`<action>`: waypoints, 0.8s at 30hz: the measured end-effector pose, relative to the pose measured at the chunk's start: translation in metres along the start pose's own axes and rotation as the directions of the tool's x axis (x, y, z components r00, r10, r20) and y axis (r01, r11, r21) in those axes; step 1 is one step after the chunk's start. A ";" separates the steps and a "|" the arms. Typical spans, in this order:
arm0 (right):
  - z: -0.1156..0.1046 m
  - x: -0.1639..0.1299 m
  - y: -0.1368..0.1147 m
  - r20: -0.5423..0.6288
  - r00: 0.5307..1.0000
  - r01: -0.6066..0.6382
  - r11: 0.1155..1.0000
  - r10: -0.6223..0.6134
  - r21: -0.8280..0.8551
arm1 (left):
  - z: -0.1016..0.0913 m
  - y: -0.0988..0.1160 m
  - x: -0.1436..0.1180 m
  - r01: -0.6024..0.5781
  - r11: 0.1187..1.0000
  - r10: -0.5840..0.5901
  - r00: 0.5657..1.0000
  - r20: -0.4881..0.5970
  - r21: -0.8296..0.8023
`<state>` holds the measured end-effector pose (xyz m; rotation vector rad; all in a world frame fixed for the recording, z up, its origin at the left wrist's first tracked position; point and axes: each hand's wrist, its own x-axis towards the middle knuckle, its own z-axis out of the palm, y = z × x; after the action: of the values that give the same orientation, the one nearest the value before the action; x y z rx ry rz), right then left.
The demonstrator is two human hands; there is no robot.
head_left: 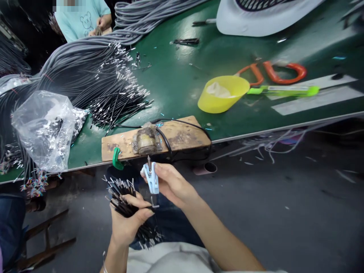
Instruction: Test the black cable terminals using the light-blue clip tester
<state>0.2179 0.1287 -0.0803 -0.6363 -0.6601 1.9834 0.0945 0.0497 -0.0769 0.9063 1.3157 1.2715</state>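
Head view; left hand [125, 223] wrapped around black wires [121, 207], right hand [174, 185] pinching a blue clip [153, 182]; wooden board [184, 133] beyond.

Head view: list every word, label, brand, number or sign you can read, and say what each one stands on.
No readable text anywhere.
Green pen: any print on its pale band is too blurred to read.
Co-worker's light-blue shirt: a bear drawing, with no legible words.
Light-blue clip in the right hand: no lettering to be made out.
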 end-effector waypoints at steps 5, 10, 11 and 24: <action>0.005 -0.001 0.006 -0.027 0.999 -0.030 0.989 0.034 0.146 | 0.007 0.003 0.011 -0.003 1.000 0.003 0.999 0.032 0.004; -0.004 -0.001 0.017 -0.015 0.996 -0.089 0.987 0.092 0.137 | 0.009 0.002 0.009 0.009 1.000 -0.009 1.000 0.020 0.010; -0.008 -0.001 0.020 -0.020 0.996 -0.086 0.988 0.089 0.126 | 0.009 0.001 0.007 0.008 1.000 -0.008 1.000 0.010 0.011; -0.018 -0.044 0.027 0.122 0.862 0.408 0.530 -0.492 -0.743 | 0.006 -0.010 -0.005 0.131 0.979 -0.141 0.988 0.057 0.157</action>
<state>0.2330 0.0817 -0.1039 -0.9281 -1.4593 1.1084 0.1025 0.0446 -0.0851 0.9404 1.4109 1.0370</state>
